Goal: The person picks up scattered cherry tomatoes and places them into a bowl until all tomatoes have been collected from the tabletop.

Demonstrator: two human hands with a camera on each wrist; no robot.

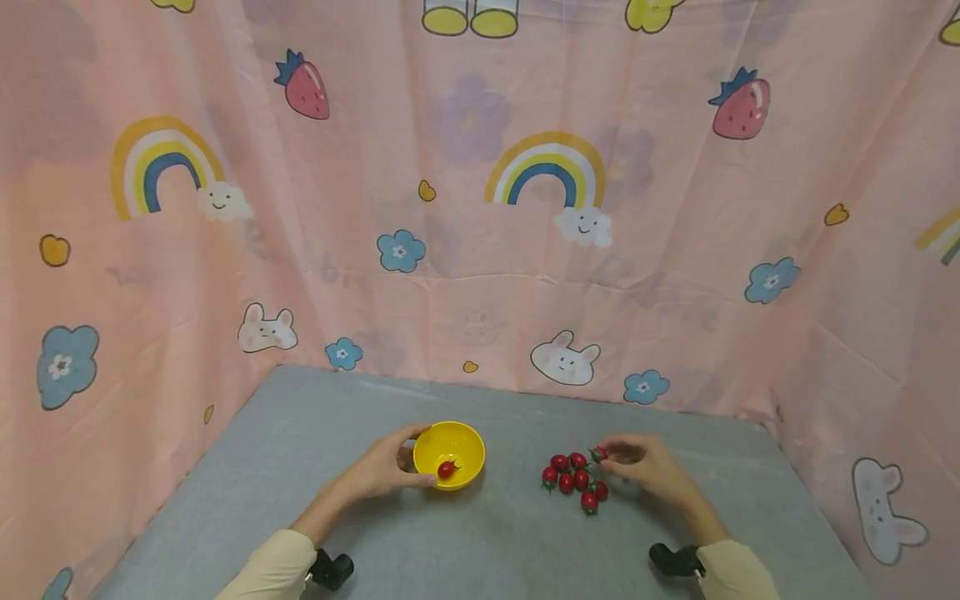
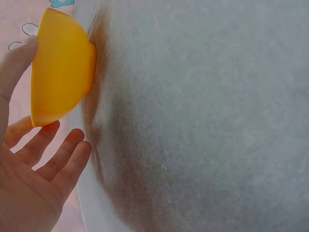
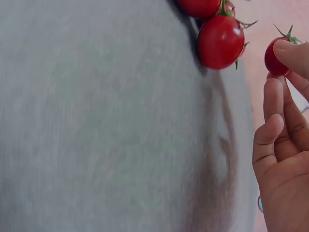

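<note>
My left hand (image 1: 384,463) grips the rim of a small yellow bowl (image 1: 470,457) from its left side, thumb on the near edge and fingers around the far side. One cherry tomato (image 1: 446,470) with a green stem lies inside the bowl. In the left wrist view the bowl (image 2: 63,67) shows its outer wall and foot. My right hand (image 1: 647,467) pinches a red cherry tomato (image 3: 276,57) between thumb and fingertips, its green stem pointing up. Beside that hand, several cherry tomatoes (image 1: 566,482) lie in a loose cluster on the grey table.
The grey table (image 1: 495,550) stretches beneath both hands. A pink curtain (image 1: 480,300) printed with rainbows, rabbits and flowers hangs behind it and along both sides. Each wrist wears a black camera mount (image 1: 330,570) at the sleeve cuff.
</note>
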